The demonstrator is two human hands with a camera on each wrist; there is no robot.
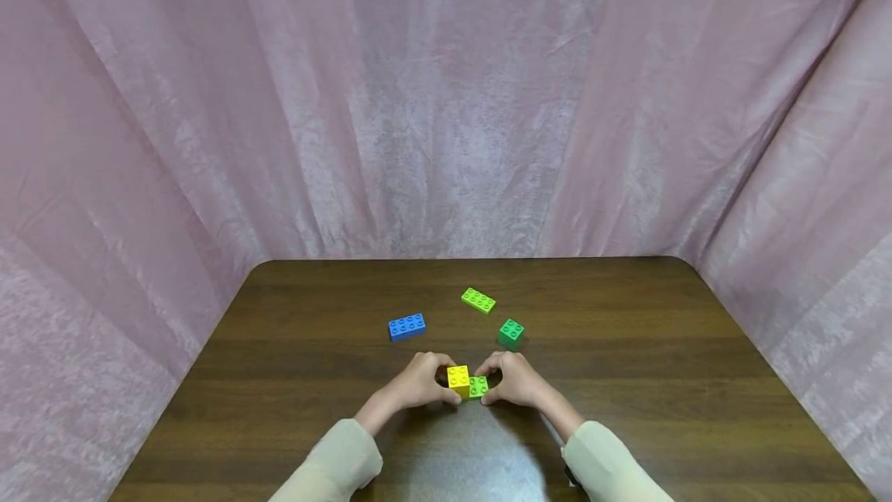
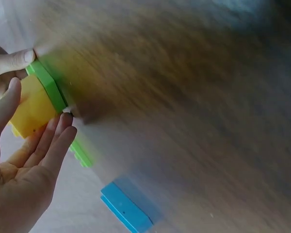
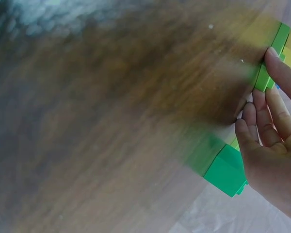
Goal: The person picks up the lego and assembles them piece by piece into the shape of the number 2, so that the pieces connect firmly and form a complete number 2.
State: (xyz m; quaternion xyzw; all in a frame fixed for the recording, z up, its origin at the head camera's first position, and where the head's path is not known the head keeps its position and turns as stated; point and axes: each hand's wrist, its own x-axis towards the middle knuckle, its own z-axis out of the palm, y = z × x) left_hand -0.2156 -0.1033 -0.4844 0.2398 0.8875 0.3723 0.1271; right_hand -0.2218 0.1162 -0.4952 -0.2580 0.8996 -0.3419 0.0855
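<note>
A yellow two-by-two brick (image 1: 458,379) sits on the left half of a light green flat brick (image 1: 478,386) on the table. My left hand (image 1: 420,382) holds the yellow brick between thumb and fingers; the left wrist view shows the thumb on one side of the brick (image 2: 33,106) and the fingers on the opposite side. From the right, my right hand (image 1: 517,380) pinches the bare end of the light green flat brick (image 3: 264,77), thumb on the near side and fingers on the far side. The left half of its top is hidden under the yellow brick.
Beyond the hands lie a blue brick (image 1: 407,327) at left, another light green flat brick (image 1: 478,300) farther back, and a dark green two-by-two brick (image 1: 511,334) just past my right hand. The wooden table (image 1: 313,293) ends at a pink curtain (image 1: 446,138).
</note>
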